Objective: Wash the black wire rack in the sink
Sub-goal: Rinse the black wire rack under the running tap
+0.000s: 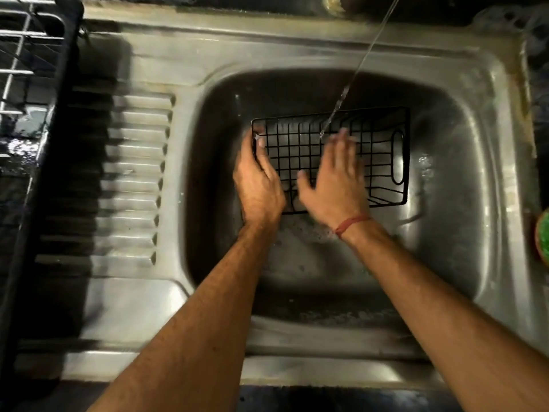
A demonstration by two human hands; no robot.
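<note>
Left hand (259,182) grips rack (377,150) left edge, fingertips hidden behind wire. Right hand (335,176) flat on grid, fingers spread, blurred. Sink (463,203) dim.

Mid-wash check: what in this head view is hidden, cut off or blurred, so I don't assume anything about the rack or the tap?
- Tap: cut off by the top edge; only the thin water stream shows.
- Black wire rack: its near-left part is covered by the left hand and right hand.
- Right hand's fingertips: motion-blurred.
- Sink drain: not visible; foam and arms cover the steel sink basin.
- Green round object: cut off by the right edge.
</note>
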